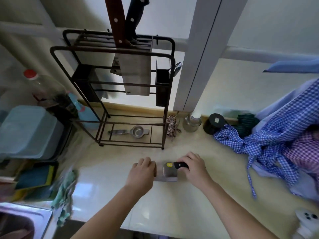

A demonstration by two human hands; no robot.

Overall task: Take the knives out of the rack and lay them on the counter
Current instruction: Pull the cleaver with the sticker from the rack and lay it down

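Step in hand: laying a cleaver (170,172) on the tabletop (107,183); by appearance the blade lay flat on the surface, at 6 o'clock from the knife rack (114,87).
Right hand (194,168): grip closed round the cleaver's black riveted handle, at 3 o'clock of the blade.
Left hand (142,171): rested over the blade's 9 o'clock end, fingers curled; something brown showed at the fingertips, but whether the grip held anything could not be told.
Knives remaining in rack: two, upright in the top slots. A brown-handled cleaver (134,73) hung with its broad blade down through the frame; a black-handled knife (135,18) stood just beside it at 3 o'clock, its blade mostly hidden.
Progress, as judged: one knife out, two to go; task roughly a third done.
Next move, as judged: release the laid cleaver, reach to 12 o'clock, take one handle and draw it straight up until the blade clears the slot and crossbars.
Writing: a round yellow sticker (169,164) sat on the cleaver blade near the handle; its print was too small to read. No other legible brand.
Rack base: a metal strainer (131,131) lay inside the frame.
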